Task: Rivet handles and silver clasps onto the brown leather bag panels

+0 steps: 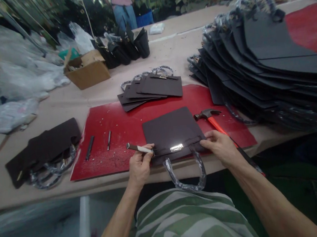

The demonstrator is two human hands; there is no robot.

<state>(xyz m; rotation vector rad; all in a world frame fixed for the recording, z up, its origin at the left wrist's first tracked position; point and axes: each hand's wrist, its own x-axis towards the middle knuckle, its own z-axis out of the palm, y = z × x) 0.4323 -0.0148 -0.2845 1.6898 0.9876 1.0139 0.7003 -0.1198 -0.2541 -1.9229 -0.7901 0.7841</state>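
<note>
Dark flat bag panel with wrapped loop handle: on near edge of shiny red mat. Left hand: pinching white-and-brown pen-like stick, at panel's left. Right hand: pinching panel's right corner. Orange-handled claw hammer: just right of panel.

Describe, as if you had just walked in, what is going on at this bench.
A person is working with both bare hands on a flat dark bag panel with a shiny metal plate and a plastic-wrapped looped handle. The left hand also holds a slim white-and-dark tool; the right hand is at the panel's other side. The panel lies on a red mat, with an orange-handled claw hammer to its right.
</note>
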